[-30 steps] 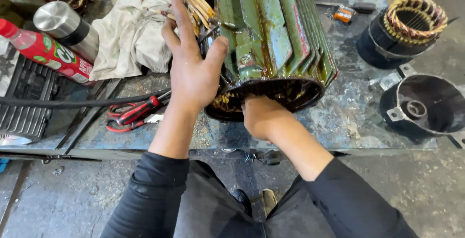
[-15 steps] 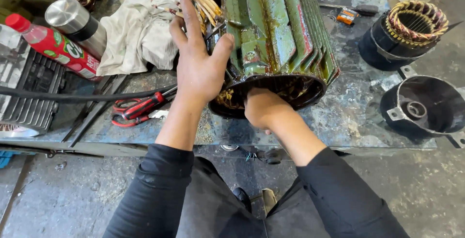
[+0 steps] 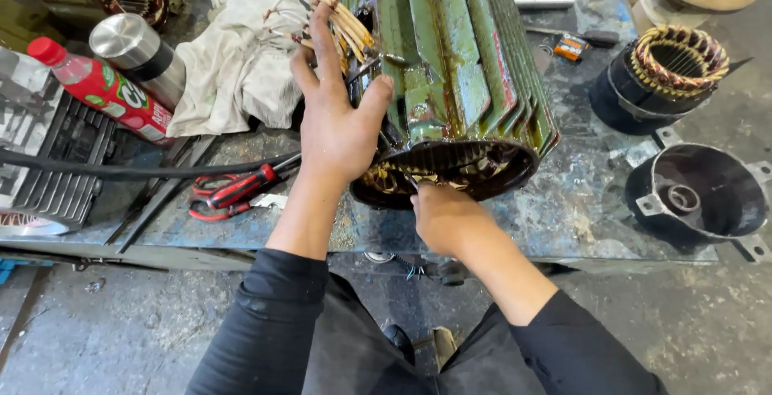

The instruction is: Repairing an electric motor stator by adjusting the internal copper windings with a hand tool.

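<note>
Hands work on a big green ribbed motor housing (image 3: 462, 81) lying on its side near the front edge of a worn metal surface (image 3: 587, 210), its open end facing the person. Only the head view is on offer.

Left hand (image 3: 338, 125) lies flat against the housing's left flank, fingers spread upward and thumb hooked over a rib: a wide, open grip that presses rather than clasps. Its fingertips reach the bundle of tan lead wires (image 3: 350, 29) that comes out of the housing's side. Right hand (image 3: 442, 218) sits at the lower rim of the open end, fingers curled in toward the copper windings (image 3: 450, 171) inside; the fingers are hidden behind the hand, so I cannot tell whether that grip is closed on anything.

Left of the housing lie a crumpled white rag (image 3: 237, 61), a steel flask (image 3: 141, 53) and a red bottle (image 3: 100, 89), with red-handled pliers (image 3: 233, 194) just beside the left wrist. To the right, well apart, stand a small wound stator (image 3: 675, 65) and a black end cover (image 3: 700, 194).
</note>
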